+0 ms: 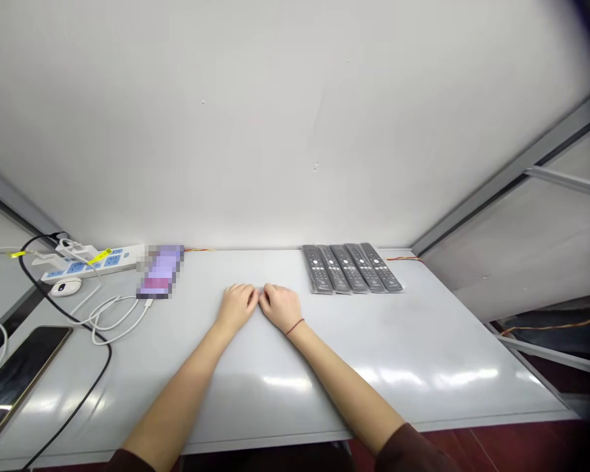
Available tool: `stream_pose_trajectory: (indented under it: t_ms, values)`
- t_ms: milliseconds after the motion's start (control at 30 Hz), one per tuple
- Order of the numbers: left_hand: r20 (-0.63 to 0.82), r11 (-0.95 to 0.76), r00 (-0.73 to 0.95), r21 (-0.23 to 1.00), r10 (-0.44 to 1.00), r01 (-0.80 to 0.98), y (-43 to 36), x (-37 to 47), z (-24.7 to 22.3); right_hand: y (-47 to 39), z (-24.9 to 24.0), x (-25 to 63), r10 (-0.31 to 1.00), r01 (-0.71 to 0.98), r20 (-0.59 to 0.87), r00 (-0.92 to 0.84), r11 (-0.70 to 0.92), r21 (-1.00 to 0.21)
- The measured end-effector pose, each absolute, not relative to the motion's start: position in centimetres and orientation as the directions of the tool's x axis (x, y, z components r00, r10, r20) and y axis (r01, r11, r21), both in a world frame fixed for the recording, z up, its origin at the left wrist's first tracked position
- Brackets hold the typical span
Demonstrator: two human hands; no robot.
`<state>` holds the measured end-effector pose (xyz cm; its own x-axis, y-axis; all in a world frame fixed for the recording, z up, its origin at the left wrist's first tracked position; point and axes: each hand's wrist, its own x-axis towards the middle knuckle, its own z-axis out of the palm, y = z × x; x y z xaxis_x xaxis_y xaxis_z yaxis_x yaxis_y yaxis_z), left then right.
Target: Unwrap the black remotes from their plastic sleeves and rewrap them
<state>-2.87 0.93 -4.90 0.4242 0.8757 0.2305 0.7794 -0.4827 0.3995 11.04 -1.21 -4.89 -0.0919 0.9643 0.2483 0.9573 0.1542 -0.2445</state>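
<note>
My left hand rests on the grey table near the middle, its fingers curled in. Just right of it lies my right hand, also curled, with a thin red band on the wrist. The thumbs and index fingers of both hands meet or nearly meet around a tiny spot that is too small to make out. Several black remote controls in clear wrapping lie side by side to the right of my right hand, near the wall.
At the left are a white power strip, a pixelated phone with a purple screen, a white round-ended device, white cables, a black cable and a dark phone. A wall stands behind.
</note>
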Motion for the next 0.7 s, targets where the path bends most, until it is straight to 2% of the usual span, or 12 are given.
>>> stream_pose_trajectory:
  t_ms: [433, 700]
  values:
    - [0.250, -0.520, 0.459, 0.497, 0.852, 0.695, 0.6, -3.8, -4.5, -1.9, -4.7, 12.3, 0.942, 0.937, 0.260, -0.211, 0.271, -0.221]
    - [0.367, -0.568, 0.433, 0.548, 0.823, 0.614, 1.1, -3.6, -4.4, -2.0, -4.6, 12.3, 0.937, 0.931, 0.266, -0.228, 0.290, -0.221]
